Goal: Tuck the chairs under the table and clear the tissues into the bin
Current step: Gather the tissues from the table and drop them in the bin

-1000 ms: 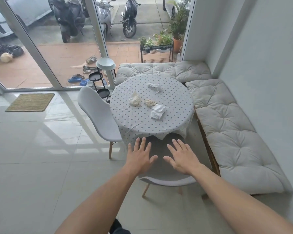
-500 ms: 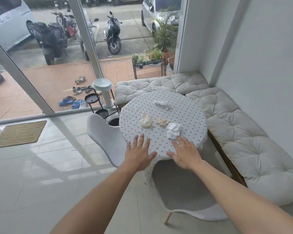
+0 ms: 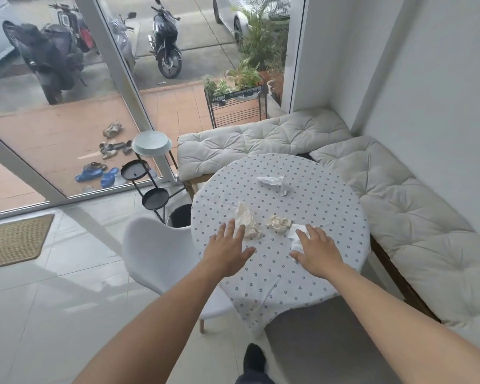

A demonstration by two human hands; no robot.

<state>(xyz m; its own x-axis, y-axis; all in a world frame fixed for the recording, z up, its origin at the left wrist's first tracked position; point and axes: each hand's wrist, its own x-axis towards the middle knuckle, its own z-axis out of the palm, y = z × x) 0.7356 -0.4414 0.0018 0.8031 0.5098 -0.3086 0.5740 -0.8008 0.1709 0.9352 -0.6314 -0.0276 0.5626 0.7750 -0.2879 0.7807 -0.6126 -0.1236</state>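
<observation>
A round table (image 3: 311, 278) in a dotted cloth carries several crumpled tissues: a cream tissue (image 3: 247, 221), a small wad (image 3: 279, 223), a white tissue (image 3: 295, 235) and a far tissue (image 3: 275, 182). My left hand (image 3: 229, 252) hovers open, fingertips at the cream tissue. My right hand (image 3: 317, 253) is open, its fingers over the white tissue. A white chair (image 3: 155, 253) stands at the table's left. A grey chair (image 3: 316, 336) sits partly under the near edge. A black bin (image 3: 179, 216) peeks out behind the table's left edge.
Cushioned benches (image 3: 399, 206) line the wall behind and to the right of the table. A black tiered stand (image 3: 150, 173) with a pale dish stands by the glass door. A woven mat (image 3: 11, 239) lies on the tiled floor at left.
My view has come closer to the table. Both hands have moved forward from the grey chair's back to above the tabletop, reaching the nearest tissues.
</observation>
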